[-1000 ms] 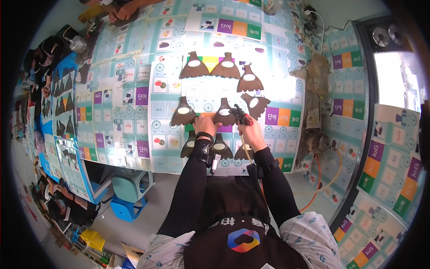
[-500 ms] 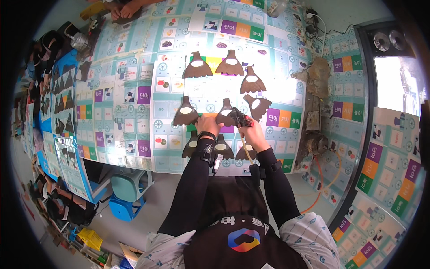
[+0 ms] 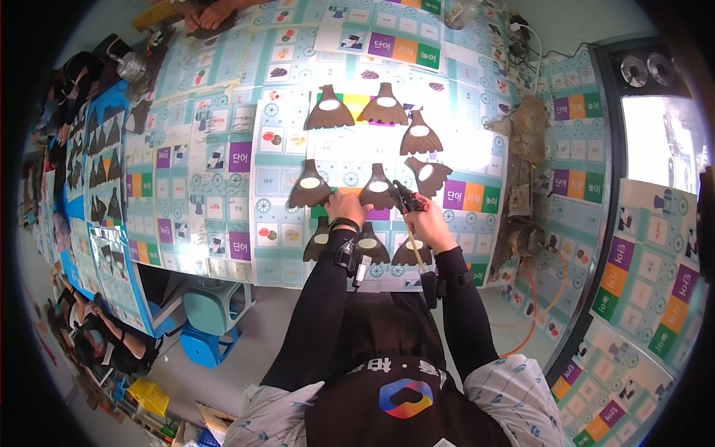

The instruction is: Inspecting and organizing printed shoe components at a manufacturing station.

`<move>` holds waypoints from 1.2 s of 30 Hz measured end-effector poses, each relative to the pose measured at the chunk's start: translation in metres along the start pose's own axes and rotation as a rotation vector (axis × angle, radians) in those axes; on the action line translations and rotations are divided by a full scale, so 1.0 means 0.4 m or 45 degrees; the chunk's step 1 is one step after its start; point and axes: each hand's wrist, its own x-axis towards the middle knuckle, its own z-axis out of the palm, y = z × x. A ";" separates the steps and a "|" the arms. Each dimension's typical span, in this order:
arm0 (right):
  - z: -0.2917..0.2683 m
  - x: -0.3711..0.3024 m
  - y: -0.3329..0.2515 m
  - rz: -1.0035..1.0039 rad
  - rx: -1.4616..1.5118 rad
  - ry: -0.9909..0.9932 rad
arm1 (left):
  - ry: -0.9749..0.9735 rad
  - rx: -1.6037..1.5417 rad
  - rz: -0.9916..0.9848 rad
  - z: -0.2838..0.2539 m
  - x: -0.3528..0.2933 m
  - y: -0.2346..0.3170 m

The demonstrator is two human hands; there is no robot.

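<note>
The right hand [image 3: 430,223] has moved a little to the right since the frame half a second ago, and the gun-shaped tool [image 3: 407,200] has gone with it. Its nozzle end, then over the right part of the middle brown piece [image 3: 377,195], now points at that piece's right edge. The right hand is closed around the tool's handle, and a pale yellow tube [image 3: 415,249] hangs from it towards the wrist.

The left hand [image 3: 345,205] stays in the same place, flat and low at the lower left of the middle brown piece, its fingertips next to the lower edge. Whether it presses or pinches that edge, one cannot tell.

The middle brown piece lies on the sheet-covered table [image 3: 290,277] in front of the person, neck pointing away, with a white oval [image 3: 380,187] on it. The other brown pieces keep their places: a left brown piece [image 3: 309,195] just beside the left hand, a tilted brown piece [image 3: 428,179] beyond the tool, and three nearer the table edge, partly covered by the forearms and tube. At the far left corner, a co-worker's hands [image 3: 211,16] remain over a dark piece.
</note>
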 end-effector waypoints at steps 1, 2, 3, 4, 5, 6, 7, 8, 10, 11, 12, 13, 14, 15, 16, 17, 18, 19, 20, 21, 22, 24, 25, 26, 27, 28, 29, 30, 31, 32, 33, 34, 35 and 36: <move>-0.002 0.001 -0.002 0.005 -0.100 -0.010 | 0.000 0.011 -0.002 0.001 0.000 0.000; -0.003 0.001 -0.003 0.010 -0.200 -0.020 | 0.000 0.021 -0.004 0.002 0.000 0.000; -0.004 0.006 0.013 0.007 -0.201 -0.020 | 0.003 0.019 -0.004 0.000 -0.001 -0.001; -0.006 0.012 0.037 -0.167 -0.302 0.032 | -0.001 0.015 -0.001 -0.002 0.000 0.002; -0.013 0.019 0.062 -0.340 -0.403 0.084 | -0.005 0.011 0.002 -0.004 0.000 0.007; -0.009 0.017 0.048 -0.340 -0.402 0.078 | -0.006 0.011 -0.004 0.000 0.002 0.001; -0.008 0.007 0.016 -0.161 -0.318 0.028 | -0.010 0.017 -0.005 0.004 0.003 -0.004; -0.005 0.001 -0.004 0.018 -0.233 -0.022 | -0.014 0.024 -0.006 0.008 0.004 -0.009; -0.009 0.000 -0.004 -0.015 -0.248 -0.008 | -0.008 0.014 0.000 0.011 0.006 -0.007; -0.011 0.000 -0.005 -0.047 -0.261 0.002 | -0.003 0.005 0.002 0.012 0.007 -0.007; -0.010 0.000 -0.008 -0.046 -0.260 0.002 | -0.004 0.006 0.002 0.012 0.007 -0.007; -0.010 0.002 -0.011 -0.024 -0.276 0.011 | -0.004 0.008 0.002 0.012 0.006 -0.007; -0.009 0.002 -0.014 -0.002 -0.291 0.019 | -0.004 0.010 0.000 0.013 0.006 -0.008; -0.010 0.006 -0.001 -0.002 -0.291 0.023 | -0.004 0.010 0.004 0.011 0.006 -0.006; -0.007 0.012 0.013 -0.027 -0.247 0.068 | -0.001 0.004 0.002 0.010 0.006 -0.007; -0.008 0.017 0.026 -0.051 -0.202 0.113 | 0.003 -0.001 0.001 0.009 0.006 -0.005; -0.007 0.016 0.025 -0.048 -0.202 0.112 | 0.000 -0.001 0.000 0.010 0.006 -0.006; -0.008 0.016 0.023 -0.038 -0.196 0.126 | 0.007 -0.001 0.005 0.011 0.005 -0.005; -0.009 0.015 0.022 -0.027 -0.189 0.140 | 0.013 0.000 0.011 0.013 0.005 -0.005; -0.011 0.015 0.026 -0.026 -0.189 0.138 | 0.012 0.000 0.009 0.014 0.006 -0.006; -0.014 0.014 0.031 -0.027 -0.177 0.141 | 0.021 -0.004 0.015 0.015 0.006 -0.007; -0.012 0.008 0.036 -0.026 -0.166 0.141 | 0.028 -0.008 0.019 0.024 0.009 -0.012; -0.011 0.003 0.036 -0.009 -0.232 0.129 | 0.074 -0.008 0.033 0.032 0.012 -0.015; -0.009 -0.002 0.036 0.009 -0.297 0.118 | 0.120 -0.007 0.047 0.039 0.015 -0.019; -0.004 -0.006 0.031 0.008 -0.297 0.114 | 0.121 -0.007 0.044 0.040 0.016 -0.020; 0.006 -0.008 0.027 0.001 -0.227 0.070 | 0.116 -0.003 0.039 0.040 0.017 -0.023; 0.015 -0.010 0.022 -0.005 -0.155 0.025 | 0.111 0.002 0.033 0.040 0.018 -0.026; 0.021 -0.010 0.016 -0.004 -0.155 0.027 | 0.110 0.002 0.036 0.040 0.018 -0.023; 0.026 -0.010 0.010 0.024 -0.097 -0.026 | 0.112 0.002 0.042 0.041 0.019 -0.021; 0.032 -0.011 0.004 0.052 -0.039 -0.080 | 0.114 0.001 0.048 0.042 0.019 -0.019; 0.043 -0.014 -0.007 0.053 -0.039 -0.082 | 0.113 0.002 0.046 0.044 0.019 -0.020; 0.055 -0.021 -0.021 0.032 0.026 -0.066 | 0.113 0.004 0.042 0.045 0.019 -0.021; 0.062 -0.024 -0.027 0.011 0.091 -0.048 | 0.112 0.005 0.039 0.047 0.019 -0.023; 0.061 -0.021 -0.010 0.009 0.091 -0.043 | 0.112 0.004 0.044 0.045 0.019 -0.019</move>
